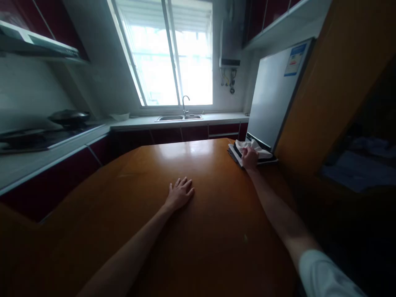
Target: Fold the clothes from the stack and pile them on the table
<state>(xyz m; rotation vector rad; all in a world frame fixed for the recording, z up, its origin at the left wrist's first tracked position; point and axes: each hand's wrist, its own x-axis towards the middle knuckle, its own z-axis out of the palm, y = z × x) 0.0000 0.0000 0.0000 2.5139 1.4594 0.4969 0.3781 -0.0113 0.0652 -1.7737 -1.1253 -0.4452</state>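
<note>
Our right hand (249,158) reaches far forward to the table's back right corner, fingers curled onto a crumpled white cloth (253,147) lying on a flat dark tray (235,156) beside the fridge; its long axis runs left to right. Our left hand (180,193) rests flat, fingers spread, on the glossy orange-brown wooden table (198,239), well apart from the cloth
</note>
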